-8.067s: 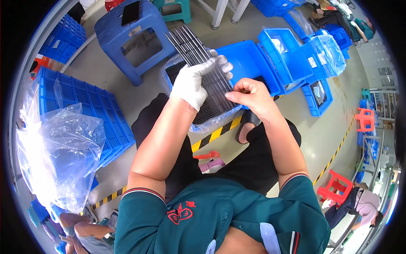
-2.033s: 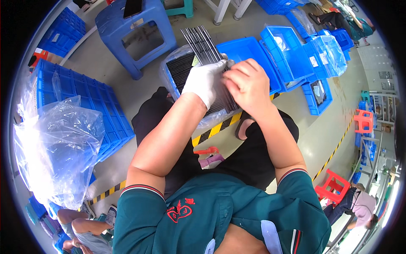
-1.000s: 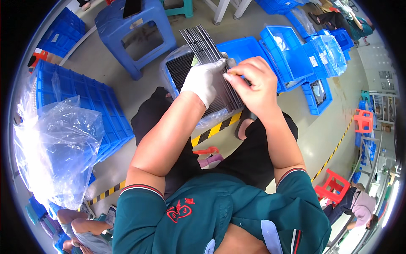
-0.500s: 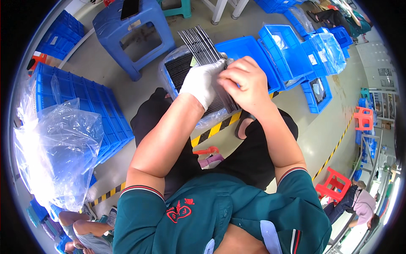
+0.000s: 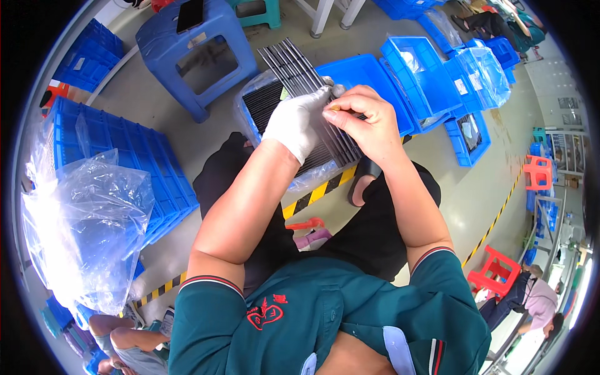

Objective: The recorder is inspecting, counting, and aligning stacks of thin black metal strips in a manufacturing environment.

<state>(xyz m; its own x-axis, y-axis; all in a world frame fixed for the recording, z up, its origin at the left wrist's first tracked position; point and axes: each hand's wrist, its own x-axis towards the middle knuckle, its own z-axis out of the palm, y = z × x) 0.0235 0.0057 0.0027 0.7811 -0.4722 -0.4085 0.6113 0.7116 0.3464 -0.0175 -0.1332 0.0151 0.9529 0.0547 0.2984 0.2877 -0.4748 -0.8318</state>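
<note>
The person sits bent over the work, knees in black trousers (image 5: 222,178) spread wide around it. Their left hand (image 5: 294,127), in a white glove, is clamped on a fan of thin dark rods (image 5: 290,65), which slants from the far left down towards the near right. The right hand (image 5: 370,122) is bare and comes in just beside the glove, thumb and forefinger pinched together on a small yellowish piece (image 5: 335,107) at the rods' right edge. From here I can't make out what that piece is, nor whether it touches a rod.

The held rods are above a blue crate (image 5: 249,122) lined with clear plastic, where more dark rods (image 5: 265,100) lie packed in rows. Right of it sits a blue tray (image 5: 365,69), and beyond that a stack of blue bins (image 5: 412,69). Yellow-and-black tape (image 5: 319,192) runs along the floor at the near side of the crate.

Off to the person's left, a blue stool (image 5: 165,40) carries a dark phone (image 5: 190,15). Nearer stands a tall stack of blue crates (image 5: 147,169), a clear plastic bag (image 5: 94,215) draped against it.
</note>
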